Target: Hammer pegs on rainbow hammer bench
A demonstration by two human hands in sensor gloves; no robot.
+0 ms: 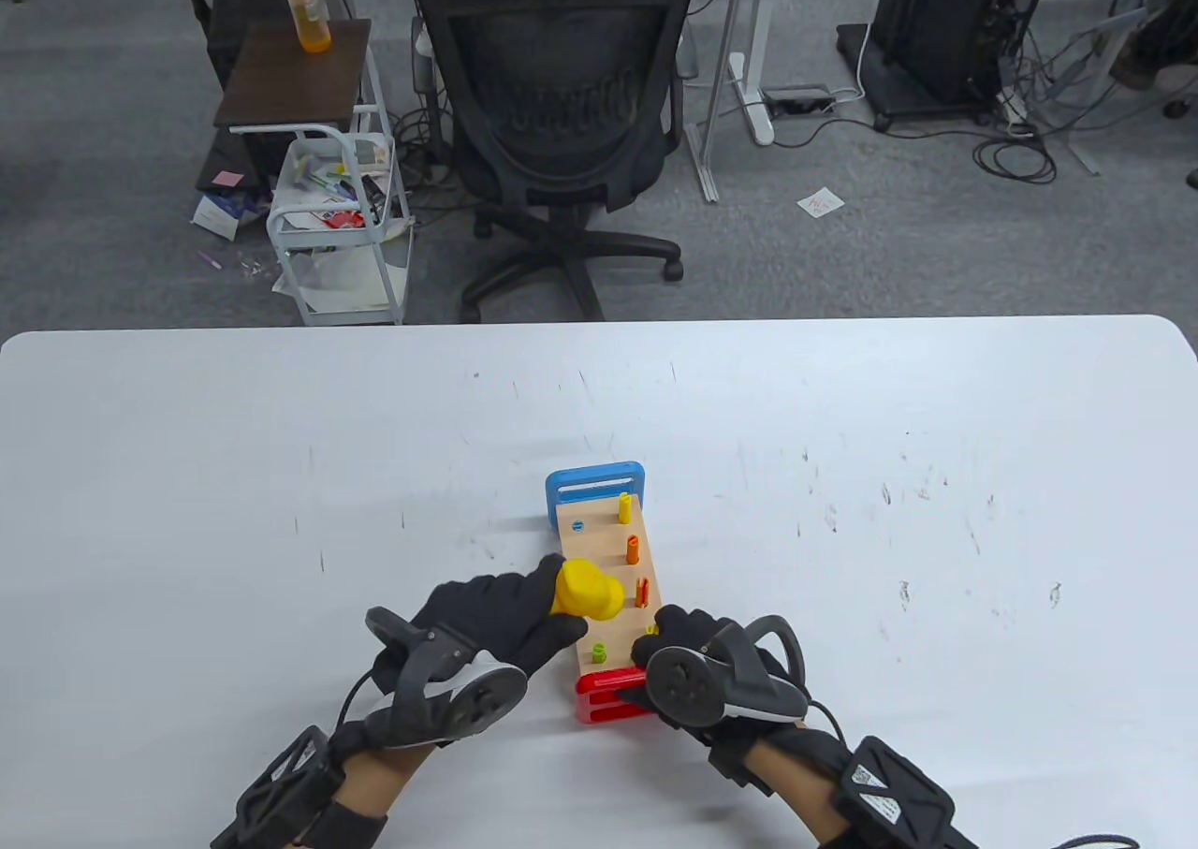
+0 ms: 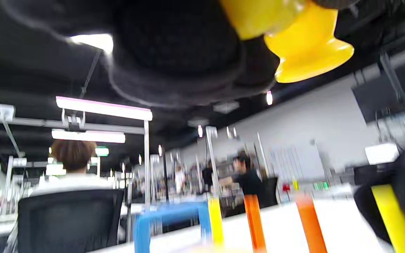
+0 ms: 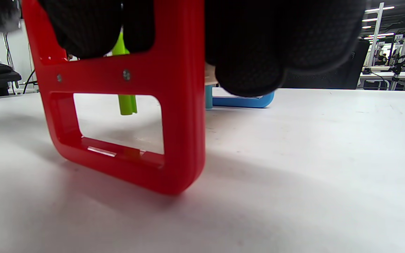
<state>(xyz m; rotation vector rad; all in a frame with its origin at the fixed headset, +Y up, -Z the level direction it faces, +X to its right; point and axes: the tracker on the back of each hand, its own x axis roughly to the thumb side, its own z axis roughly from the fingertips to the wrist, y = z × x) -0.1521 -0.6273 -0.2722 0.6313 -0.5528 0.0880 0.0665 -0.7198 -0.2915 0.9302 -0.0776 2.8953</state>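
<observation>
The hammer bench [image 1: 599, 549] is a wooden top between a blue end [image 1: 595, 484] at the far side and a red end [image 1: 608, 695] at the near side. Yellow [image 1: 624, 507], orange [image 1: 633, 549] and dark orange [image 1: 642, 592] pegs stand up along its right row; a green peg [image 1: 599, 652] sits low near the red end. My left hand [image 1: 505, 620] grips a yellow hammer [image 1: 588, 591], its head over the bench's middle; the head also shows in the left wrist view [image 2: 304, 49]. My right hand [image 1: 688, 648] holds the red end [image 3: 174, 105], fingers over its top.
The bench stands on a white table [image 1: 281, 475] marked with small dark scuffs. A black office chair [image 1: 557, 119] and a small white cart [image 1: 342, 222] stand beyond the far edge.
</observation>
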